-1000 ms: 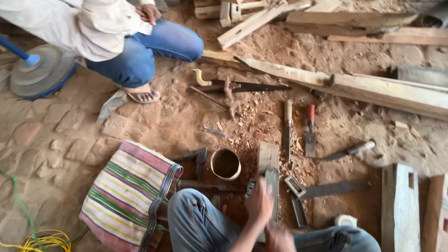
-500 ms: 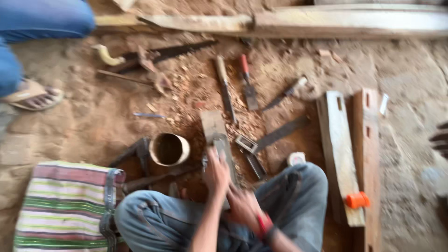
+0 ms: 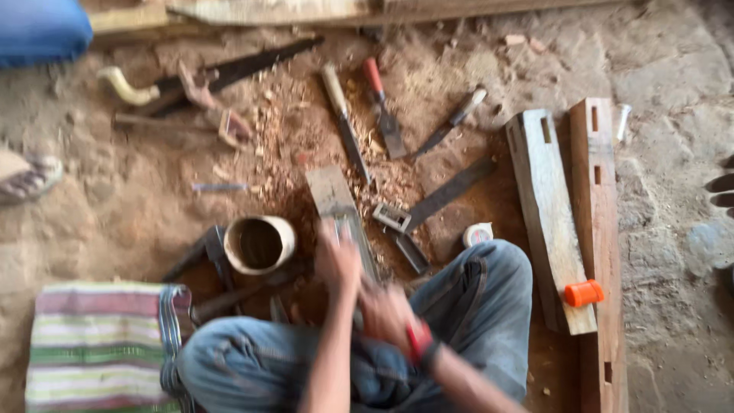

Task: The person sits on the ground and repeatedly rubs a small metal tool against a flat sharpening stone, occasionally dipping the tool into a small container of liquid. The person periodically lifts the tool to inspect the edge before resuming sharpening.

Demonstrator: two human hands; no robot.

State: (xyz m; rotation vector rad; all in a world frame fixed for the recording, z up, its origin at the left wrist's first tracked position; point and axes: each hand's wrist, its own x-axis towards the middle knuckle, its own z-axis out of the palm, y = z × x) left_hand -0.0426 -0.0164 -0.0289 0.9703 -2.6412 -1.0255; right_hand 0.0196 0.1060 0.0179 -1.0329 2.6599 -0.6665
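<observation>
your left hand [image 3: 338,260] is wrapped over the near end of the flat wooden board [image 3: 333,197], pinning it to the dirt floor [image 3: 115,206] between your knees. your right hand [image 3: 386,312] is closed around something at the board's near end, but motion blur hides what it is, so i cannot tell the tool. that's the risk: both hands sit almost touching, and a slip would send whatever you grip into the left fingers. at nine o'clock of the left hand the open round cup [image 3: 260,243] stands just beside it, easy to knock over with an elbow. at one o'clock the metal square [image 3: 428,208] and the chisels [image 3: 345,126] lie loose in the shavings, near your knee.
</observation>
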